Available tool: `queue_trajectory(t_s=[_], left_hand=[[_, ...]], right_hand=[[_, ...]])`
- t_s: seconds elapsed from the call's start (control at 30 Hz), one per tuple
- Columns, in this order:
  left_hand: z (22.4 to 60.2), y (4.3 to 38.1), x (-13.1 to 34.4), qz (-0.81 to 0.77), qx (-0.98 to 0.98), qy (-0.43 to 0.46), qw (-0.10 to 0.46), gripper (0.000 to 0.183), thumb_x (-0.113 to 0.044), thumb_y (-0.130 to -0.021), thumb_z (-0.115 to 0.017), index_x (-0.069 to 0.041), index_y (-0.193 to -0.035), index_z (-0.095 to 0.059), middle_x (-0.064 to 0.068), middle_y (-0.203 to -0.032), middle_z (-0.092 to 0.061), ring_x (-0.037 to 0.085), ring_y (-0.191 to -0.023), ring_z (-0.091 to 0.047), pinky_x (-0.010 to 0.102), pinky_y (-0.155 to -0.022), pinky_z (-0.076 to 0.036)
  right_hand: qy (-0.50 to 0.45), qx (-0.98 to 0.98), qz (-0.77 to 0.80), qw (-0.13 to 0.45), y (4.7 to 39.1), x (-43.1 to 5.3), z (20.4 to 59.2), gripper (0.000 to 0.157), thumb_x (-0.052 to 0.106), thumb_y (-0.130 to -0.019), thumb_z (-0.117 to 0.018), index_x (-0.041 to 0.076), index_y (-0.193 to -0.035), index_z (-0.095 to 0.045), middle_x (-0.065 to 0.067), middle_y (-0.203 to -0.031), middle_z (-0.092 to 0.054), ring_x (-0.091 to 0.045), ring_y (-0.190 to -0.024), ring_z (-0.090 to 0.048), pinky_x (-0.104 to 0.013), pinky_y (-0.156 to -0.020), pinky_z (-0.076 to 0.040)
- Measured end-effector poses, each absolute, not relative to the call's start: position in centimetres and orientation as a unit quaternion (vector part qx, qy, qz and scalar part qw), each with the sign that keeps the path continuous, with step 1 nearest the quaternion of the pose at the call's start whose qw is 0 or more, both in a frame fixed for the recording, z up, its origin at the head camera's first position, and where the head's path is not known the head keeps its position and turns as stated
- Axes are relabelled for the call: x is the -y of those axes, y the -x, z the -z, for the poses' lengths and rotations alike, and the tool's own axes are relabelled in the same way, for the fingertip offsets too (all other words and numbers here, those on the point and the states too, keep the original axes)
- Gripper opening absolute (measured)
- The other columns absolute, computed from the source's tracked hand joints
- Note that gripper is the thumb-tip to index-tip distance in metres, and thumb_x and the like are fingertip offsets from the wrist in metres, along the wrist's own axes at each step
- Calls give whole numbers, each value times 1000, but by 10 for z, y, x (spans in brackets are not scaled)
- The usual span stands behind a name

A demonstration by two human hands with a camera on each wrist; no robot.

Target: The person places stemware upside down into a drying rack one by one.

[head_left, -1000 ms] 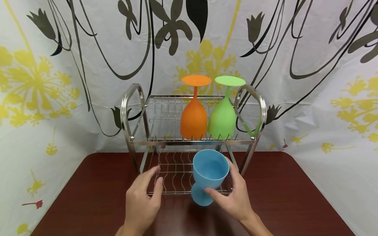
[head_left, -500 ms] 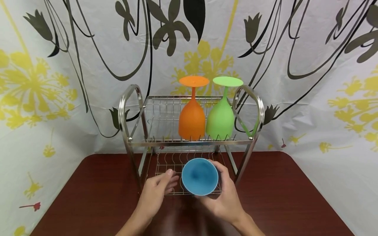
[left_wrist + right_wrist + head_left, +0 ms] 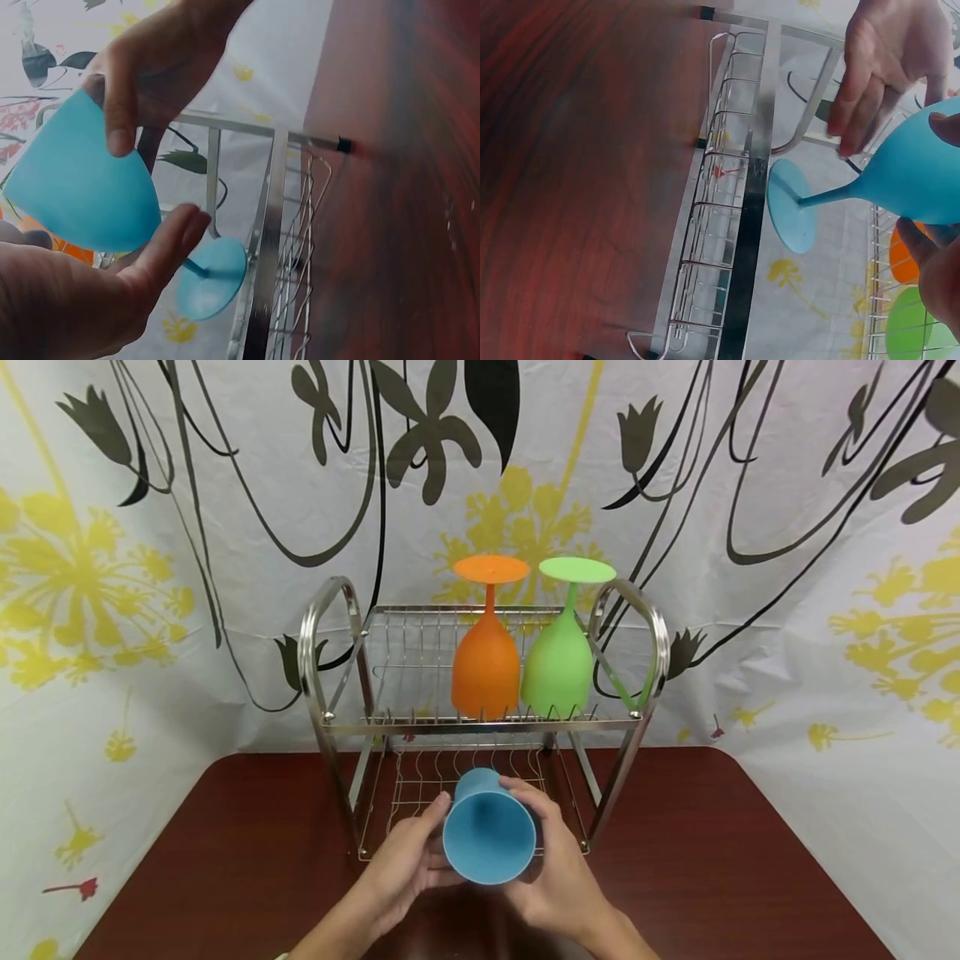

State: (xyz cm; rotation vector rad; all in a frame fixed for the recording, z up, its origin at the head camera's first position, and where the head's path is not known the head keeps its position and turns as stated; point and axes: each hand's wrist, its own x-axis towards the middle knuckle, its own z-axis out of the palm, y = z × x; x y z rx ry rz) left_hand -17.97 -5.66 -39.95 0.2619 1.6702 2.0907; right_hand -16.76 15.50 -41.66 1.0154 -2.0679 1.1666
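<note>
A blue plastic goblet [image 3: 489,839] is held up in front of the rack, tilted so its mouth faces me in the head view. My right hand [image 3: 553,864] grips its bowl, thumb and fingers on either side. Beside the bowl, my left hand [image 3: 397,870] has its fingers stretched out; whether they touch it is hard to tell. In the right wrist view, the goblet's stem and round foot point toward the metal dish rack [image 3: 759,150]. An orange goblet [image 3: 486,672] and a green goblet [image 3: 558,672] stand upside down on the rack's upper shelf.
The two-tier rack [image 3: 450,727] has curved side handles and a wire lower shelf [image 3: 420,768] behind my hands. It stands on a dark red-brown table [image 3: 720,852]. A flower-printed cloth [image 3: 240,568] hangs behind and at both sides.
My right hand has moved the blue goblet left and lower, tipping it from nearly upright until its mouth faces me. My left hand has come up close to the bowl.
</note>
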Motion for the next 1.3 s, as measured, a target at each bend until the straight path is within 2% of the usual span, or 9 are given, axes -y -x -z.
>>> queue_trajectory(t_s=[0.27,0.57,0.7,0.83,0.87,0.97,1.07,1.2,1.3], left_hand=[[401,179,56,-791,-537,-104,274,77,-51,-100,-45,4,-150,-23,20,-127,-58,31,-109,-64,49,-94,-52],[406,179,57,-813,-499,-104,280,74,-43,-101,-49,9,-147,-23,16,-120,-61,24,-105,-65,41,-93,-54],[409,179,57,-825,-478,-103,283,65,-33,-102,-50,12,-144,-28,13,-117,-62,21,-101,-64,33,-88,-56],[411,178,58,-836,-460,-106,279,63,-23,-101,-52,12,-145,-25,18,-129,-55,26,-110,-61,37,-93,-53],[411,178,58,-839,-456,-107,276,64,-20,-100,-53,11,-147,-23,21,-135,-50,28,-115,-59,40,-96,-52],[412,175,57,-849,-446,-104,263,74,-11,-95,-58,7,-150,-12,28,-150,-31,34,-128,-49,48,-104,-44],[414,172,57,-851,-454,-102,242,87,-4,-91,-61,3,-153,-1,27,-159,-8,36,-135,-39,51,-108,-39],[416,168,55,-839,-496,-105,198,99,0,-84,-68,-6,-154,2,21,-161,-1,36,-139,-31,45,-108,-41],[419,167,53,-823,-538,-110,144,101,3,-77,-75,-9,-153,-9,17,-160,-11,37,-143,-24,40,-107,-42]], right_hand=[[-390,772,-429,259,166,-158,421,92,-2,-66,-82,-4,-141,-30,-18,-149,-39,-28,-137,-40,-25,-111,-36],[-377,796,-427,206,166,-163,423,92,-3,-71,-79,3,-147,-28,-15,-155,-31,-27,-141,-36,-33,-111,-39],[-366,810,-418,189,166,-167,424,91,-3,-72,-78,7,-148,-29,-13,-158,-28,-27,-143,-33,-31,-111,-37],[-369,815,-416,164,167,-171,426,91,-9,-73,-74,9,-149,-28,-13,-159,-25,-28,-145,-29,-25,-112,-33],[-370,817,-414,157,167,-173,426,90,-12,-73,-71,9,-149,-28,-14,-159,-24,-28,-145,-29,-23,-112,-32],[-369,828,-400,134,166,-178,426,97,-25,-68,-59,14,-150,-28,-12,-160,-22,-28,-143,-32,-18,-97,-42],[-372,843,-369,123,165,-182,424,106,-31,-60,-53,19,-151,-30,-8,-161,-22,-28,-140,-36,-19,-89,-45],[-376,854,-343,105,167,-188,419,115,-34,-52,-49,22,-152,-32,-5,-161,-23,-27,-140,-37,-23,-96,-45],[-388,850,-341,101,169,-192,417,116,-34,-51,-45,22,-151,-35,-5,-159,-27,-27,-140,-37,-23,-102,-43]])
